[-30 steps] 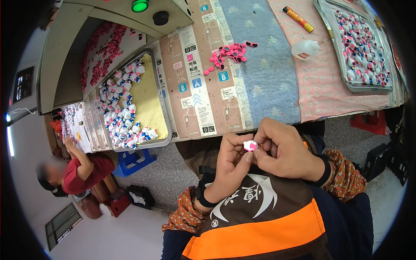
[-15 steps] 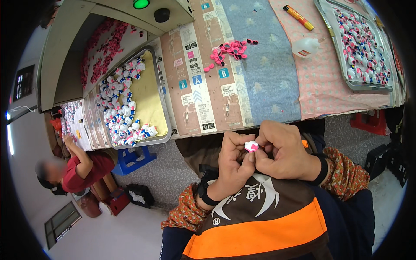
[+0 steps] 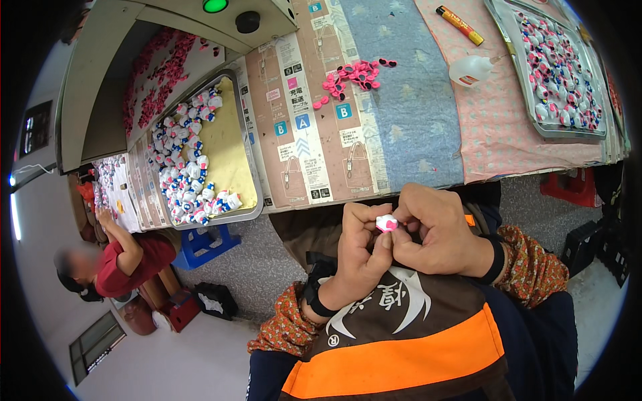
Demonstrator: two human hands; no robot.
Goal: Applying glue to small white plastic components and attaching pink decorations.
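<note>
2 hands: L (image 3: 358, 257) + R (image 3: 438, 234) grip 1 white-pink figurine (image 3: 386, 223) | 2 trays (image 3: 249, 167) | 1 marker (image 3: 460, 16)

- The table (image 3: 401, 150) is covered with flattened cardboard, a blue cloth (image 3: 414, 107) and a pink cloth (image 3: 508, 127).
- Left: a metal tray (image 3: 251, 167) of small white figures.
- Middle, far: a heap of pink parts (image 3: 351, 75).
- Right: a second tray (image 3: 535, 100) of figures.
- Far right of middle: a marker (image 3: 460, 25) and a clear bottle (image 3: 473, 69).
</note>
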